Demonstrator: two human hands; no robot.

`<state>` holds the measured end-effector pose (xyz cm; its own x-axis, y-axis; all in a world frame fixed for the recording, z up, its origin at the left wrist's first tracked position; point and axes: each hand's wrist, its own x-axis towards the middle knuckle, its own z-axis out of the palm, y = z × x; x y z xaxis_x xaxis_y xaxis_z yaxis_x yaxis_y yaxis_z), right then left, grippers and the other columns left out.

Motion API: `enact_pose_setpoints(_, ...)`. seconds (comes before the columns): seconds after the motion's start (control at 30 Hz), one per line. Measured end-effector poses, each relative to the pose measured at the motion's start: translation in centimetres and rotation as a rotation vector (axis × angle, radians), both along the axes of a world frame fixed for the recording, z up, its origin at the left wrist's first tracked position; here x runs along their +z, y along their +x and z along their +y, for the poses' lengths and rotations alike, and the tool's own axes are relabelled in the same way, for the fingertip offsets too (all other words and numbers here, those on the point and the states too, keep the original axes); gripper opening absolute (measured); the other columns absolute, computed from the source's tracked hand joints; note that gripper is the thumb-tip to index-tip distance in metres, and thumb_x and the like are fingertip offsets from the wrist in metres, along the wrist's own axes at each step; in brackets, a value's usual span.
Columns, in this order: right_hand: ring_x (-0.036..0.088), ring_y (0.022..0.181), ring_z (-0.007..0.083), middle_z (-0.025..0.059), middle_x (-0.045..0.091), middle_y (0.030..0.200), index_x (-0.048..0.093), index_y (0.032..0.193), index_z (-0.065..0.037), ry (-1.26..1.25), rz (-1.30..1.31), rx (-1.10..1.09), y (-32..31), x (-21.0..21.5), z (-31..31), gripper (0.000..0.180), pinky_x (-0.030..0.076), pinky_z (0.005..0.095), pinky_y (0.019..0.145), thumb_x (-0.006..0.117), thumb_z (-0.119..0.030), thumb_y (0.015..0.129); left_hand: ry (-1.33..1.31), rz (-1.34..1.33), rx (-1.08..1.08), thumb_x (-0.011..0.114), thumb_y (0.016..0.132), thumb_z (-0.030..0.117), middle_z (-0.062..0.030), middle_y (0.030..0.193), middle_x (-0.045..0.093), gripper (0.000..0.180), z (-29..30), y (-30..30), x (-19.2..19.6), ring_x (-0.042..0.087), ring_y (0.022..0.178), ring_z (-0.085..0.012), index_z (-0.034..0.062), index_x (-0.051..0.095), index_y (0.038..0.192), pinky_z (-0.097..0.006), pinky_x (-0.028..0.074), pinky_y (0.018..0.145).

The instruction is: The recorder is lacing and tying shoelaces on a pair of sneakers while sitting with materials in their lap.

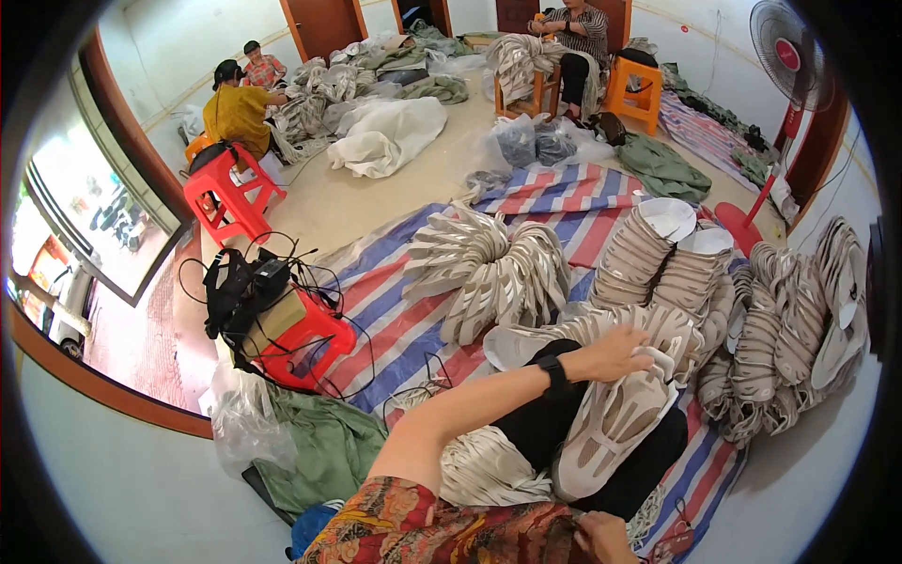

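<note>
A beige and white shoe upper (611, 428) lies across my black-trousered lap, toe toward me. My left hand (613, 353), with a black watch on the wrist, reaches over to its heel end, fingers curled at the collar. Low in the picture, my right hand (606, 538) is by the hem of my patterned shirt. Its fingers are bent and partly cut off, so what they hold is hidden. Left of the upper lies a bundle of white laces (493, 467). Just past my left hand runs a row of nested shoe uppers (601, 324).
Stacked uppers (756, 343) stand at right, and a ring of uppers (489, 268) lies on the striped sheet (390, 301). A red stool (305, 343) carries black cables. Green cloth (324, 442), a fan (789, 56) and several seated people are around.
</note>
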<state>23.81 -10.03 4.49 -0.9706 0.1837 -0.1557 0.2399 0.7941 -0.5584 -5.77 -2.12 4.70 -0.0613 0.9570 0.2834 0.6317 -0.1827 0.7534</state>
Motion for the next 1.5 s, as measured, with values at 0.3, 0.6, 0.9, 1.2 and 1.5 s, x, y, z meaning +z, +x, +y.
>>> enact_pose_setpoints(0.3, 0.055, 0.075, 0.0354, 0.0181, 0.056, 0.081, 0.057, 0.090, -0.004, -0.120, -0.181, 0.016, 1.3, 1.1, 1.9, 0.024, 0.043, 0.0401, 0.065, 0.059, -0.007, 0.066, 0.050, -0.494, 0.098, 0.055, 0.085, 0.011, -0.0065, 0.072, 0.058, 0.015, -15.6, 4.2, 3.1, 0.053, 0.067, -0.0103, -0.0028, 0.058, 0.084, -0.025, 0.043, 0.061)
enact_pose_setpoints(0.6, 0.055, 0.060, 0.0315, 0.0128, 0.054, 0.063, 0.054, 0.071, -0.007, 0.176, -0.029, 0.053, 2.6, -0.1, -0.3, 0.008, 0.042, 0.0408, 0.051, 0.057, -0.015, 0.071, 0.093, -0.583, -0.082, 0.056, 0.082, 0.012, -0.0090, 0.061, 0.052, 0.013, -18.3, 9.2, 1.3, 0.047, 0.055, -0.0109, -0.0005, 0.058, 0.078, -0.027, 0.040, 0.052)
enact_pose_setpoints(0.9, 0.057, 0.067, 0.0344, 0.0166, 0.059, 0.068, 0.060, 0.077, -0.004, 0.003, -0.104, -0.008, 0.1, 0.6, 1.2, 0.013, 0.044, 0.0424, 0.058, 0.060, -0.015, 0.070, -0.008, -0.861, 0.105, 0.048, 0.089, 0.015, -0.0063, 0.075, 0.061, 0.021, -18.2, 3.5, 1.9, 0.058, 0.069, -0.0123, -0.0007, 0.059, 0.081, -0.025, 0.047, 0.066)
enact_pose_setpoints(1.2, 0.051, 0.057, 0.0106, 0.0020, 0.055, 0.060, 0.062, 0.073, -0.003, -0.641, -0.203, -0.349, 2.4, 0.7, 3.9, 0.019, 0.040, 0.0266, 0.052, 0.065, -0.022, 0.075, -0.061, -0.885, 0.157, 0.049, 0.090, 0.018, -0.0059, 0.074, 0.061, 0.022, -20.0, 4.0, 1.3, 0.058, 0.067, -0.0118, -0.0002, 0.059, 0.083, -0.025, 0.047, 0.065)
enact_pose_setpoints(1.5, 0.038, 0.051, 0.0031, -0.0042, 0.043, 0.058, 0.047, 0.062, -0.004, -0.502, 0.194, -0.646, 2.7, 7.7, 2.1, 0.016, 0.030, 0.0214, 0.045, 0.055, -0.007, 0.076, -0.081, -0.838, -0.110, 0.050, 0.090, 0.021, -0.0060, 0.074, 0.061, 0.024, -17.4, 6.7, 2.6, 0.059, 0.069, -0.0118, 0.0000, 0.058, 0.082, -0.025, 0.047, 0.068)
